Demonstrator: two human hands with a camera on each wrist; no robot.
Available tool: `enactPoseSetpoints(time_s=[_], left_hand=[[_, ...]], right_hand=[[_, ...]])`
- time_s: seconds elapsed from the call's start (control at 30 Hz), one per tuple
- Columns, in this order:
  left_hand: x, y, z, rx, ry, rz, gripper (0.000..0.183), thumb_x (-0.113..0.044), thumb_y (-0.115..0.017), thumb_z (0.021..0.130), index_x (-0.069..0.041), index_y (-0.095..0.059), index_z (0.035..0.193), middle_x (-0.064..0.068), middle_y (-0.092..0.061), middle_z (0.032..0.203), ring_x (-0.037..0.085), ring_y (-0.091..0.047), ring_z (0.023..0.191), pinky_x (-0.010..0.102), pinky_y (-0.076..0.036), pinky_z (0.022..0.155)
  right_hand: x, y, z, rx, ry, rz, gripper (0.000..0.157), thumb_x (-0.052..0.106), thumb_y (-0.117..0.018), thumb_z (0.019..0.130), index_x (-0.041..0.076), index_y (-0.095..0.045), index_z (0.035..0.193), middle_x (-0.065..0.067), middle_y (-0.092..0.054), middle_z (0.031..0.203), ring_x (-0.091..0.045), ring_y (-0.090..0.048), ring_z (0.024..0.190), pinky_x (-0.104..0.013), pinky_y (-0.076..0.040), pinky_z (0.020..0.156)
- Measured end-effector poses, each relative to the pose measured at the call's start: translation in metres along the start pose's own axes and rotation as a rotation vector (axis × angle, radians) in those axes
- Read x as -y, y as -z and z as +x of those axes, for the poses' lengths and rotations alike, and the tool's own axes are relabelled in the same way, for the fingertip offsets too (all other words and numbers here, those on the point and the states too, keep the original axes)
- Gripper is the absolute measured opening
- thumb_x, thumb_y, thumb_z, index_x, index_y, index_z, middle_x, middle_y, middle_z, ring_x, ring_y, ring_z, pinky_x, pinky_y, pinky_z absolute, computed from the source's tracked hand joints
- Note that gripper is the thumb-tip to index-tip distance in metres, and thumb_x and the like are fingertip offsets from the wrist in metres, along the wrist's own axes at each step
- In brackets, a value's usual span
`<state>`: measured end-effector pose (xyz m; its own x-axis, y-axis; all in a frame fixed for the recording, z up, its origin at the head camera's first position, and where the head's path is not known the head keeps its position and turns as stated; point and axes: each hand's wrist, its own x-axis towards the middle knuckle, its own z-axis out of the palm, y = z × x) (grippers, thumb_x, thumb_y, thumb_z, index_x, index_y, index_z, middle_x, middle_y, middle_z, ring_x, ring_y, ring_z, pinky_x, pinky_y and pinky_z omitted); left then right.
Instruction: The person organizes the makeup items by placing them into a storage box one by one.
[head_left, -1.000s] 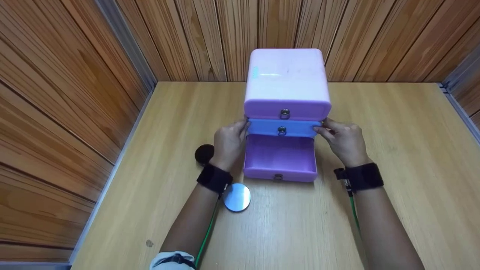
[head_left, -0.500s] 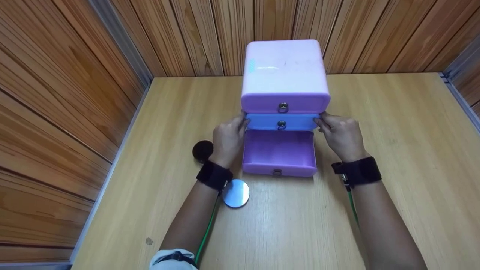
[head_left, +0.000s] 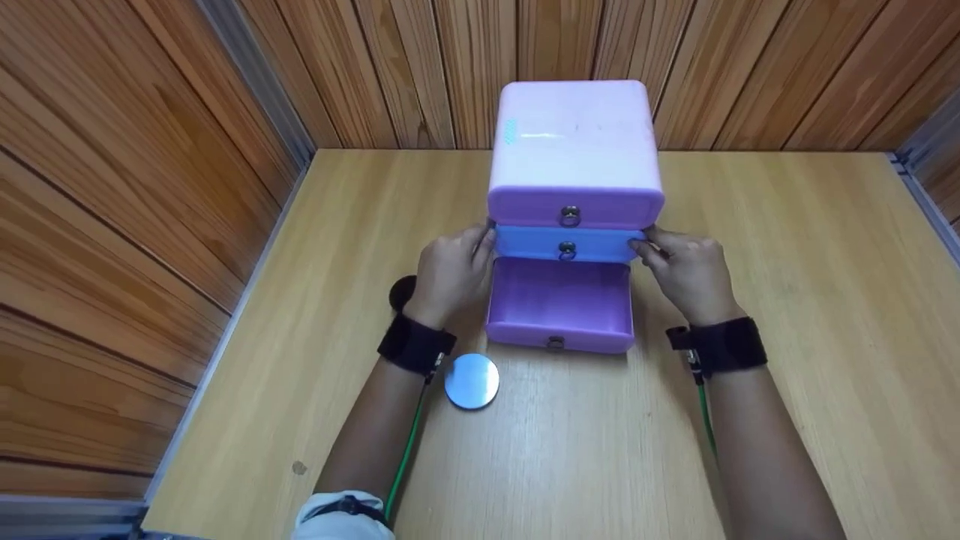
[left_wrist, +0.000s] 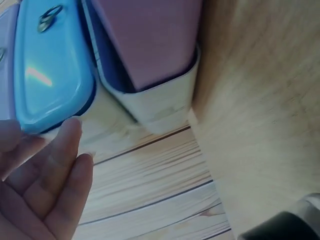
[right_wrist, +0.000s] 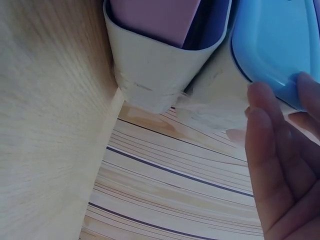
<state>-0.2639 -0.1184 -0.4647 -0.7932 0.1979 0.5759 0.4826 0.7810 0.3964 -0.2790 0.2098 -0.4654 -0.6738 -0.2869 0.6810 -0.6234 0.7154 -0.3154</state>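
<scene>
A stacked mini drawer unit (head_left: 576,142) stands on the table, with a light pink top, ring pulls and purple and blue fronts. Its bottom purple drawer (head_left: 562,296) is pulled out and holds nothing; the middle blue drawer (head_left: 568,244) is pushed in. My left hand (head_left: 452,266) grips the left edge of this middle tier, thumb by the blue front's edge and fingers along the casing. On the other side, my right hand (head_left: 691,271) pinches the right edge, its thumb on the blue front (right_wrist: 280,45) and its fingers against the pale casing side.
A round, shiny disc (head_left: 472,381) lies in front of the unit, to the left. Partly hidden behind my left wrist is a dark round piece (head_left: 403,291). Wood-panelled walls (head_left: 450,67) stand behind and at the left. Green cables run from both wristbands.
My left hand has shifted slightly left, its thumb now at the blue front's edge rather than over it. The right hand keeps its place. The whole view shifts a little.
</scene>
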Motion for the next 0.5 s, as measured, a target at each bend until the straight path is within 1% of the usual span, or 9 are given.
enactPoseSetpoints(time_s=[0.07, 0.13, 0.23, 0.37, 0.5], left_hand=[[0.001, 0.006, -0.002, 0.029, -0.004, 0.02, 0.028, -0.023, -0.053, 0.102, -0.004, -0.073, 0.108, 0.007, -0.073, 0.089, 0.018, -0.068, 0.072, 0.035, -0.055, 0.062], [0.002, 0.013, -0.004, 0.061, -0.002, 0.048, 0.026, -0.022, -0.056, 0.1, -0.005, -0.074, 0.109, 0.007, -0.074, 0.094, 0.017, -0.069, 0.077, 0.033, -0.056, 0.065], [0.005, 0.025, -0.01, 0.103, 0.01, 0.09, 0.024, -0.022, -0.059, 0.099, -0.005, -0.075, 0.106, 0.004, -0.073, 0.09, 0.014, -0.068, 0.075, 0.03, -0.055, 0.063], [0.012, 0.041, -0.03, 0.13, 0.045, 0.137, 0.022, -0.021, -0.061, 0.098, -0.006, -0.075, 0.104, 0.003, -0.073, 0.088, 0.013, -0.067, 0.073, 0.029, -0.055, 0.063], [0.026, 0.052, -0.054, 0.135, 0.098, 0.151, 0.019, -0.018, -0.064, 0.095, -0.005, -0.075, 0.103, 0.005, -0.073, 0.091, 0.017, -0.068, 0.081, 0.035, -0.056, 0.068]], right_hand=[[0.001, 0.001, -0.003, 0.006, -0.005, -0.004, 0.02, 0.013, -0.076, 0.086, 0.002, -0.075, 0.103, -0.014, -0.072, 0.076, -0.025, -0.068, 0.058, -0.041, -0.056, 0.052], [0.001, 0.004, -0.005, 0.013, -0.02, -0.006, 0.022, 0.014, -0.076, 0.086, 0.002, -0.075, 0.105, -0.015, -0.072, 0.08, -0.026, -0.069, 0.06, -0.042, -0.056, 0.052], [0.001, 0.007, -0.005, 0.041, -0.039, -0.022, 0.023, 0.016, -0.072, 0.09, 0.003, -0.074, 0.109, -0.016, -0.072, 0.082, -0.026, -0.069, 0.06, -0.043, -0.056, 0.052], [0.002, 0.009, -0.005, 0.095, -0.046, -0.021, 0.024, 0.018, -0.064, 0.096, 0.002, -0.072, 0.112, -0.015, -0.072, 0.081, -0.025, -0.067, 0.057, -0.044, -0.055, 0.052], [0.003, 0.009, -0.003, 0.122, -0.048, -0.005, 0.025, 0.017, -0.06, 0.098, 0.003, -0.07, 0.117, -0.016, -0.072, 0.084, -0.026, -0.067, 0.058, -0.047, -0.055, 0.055]])
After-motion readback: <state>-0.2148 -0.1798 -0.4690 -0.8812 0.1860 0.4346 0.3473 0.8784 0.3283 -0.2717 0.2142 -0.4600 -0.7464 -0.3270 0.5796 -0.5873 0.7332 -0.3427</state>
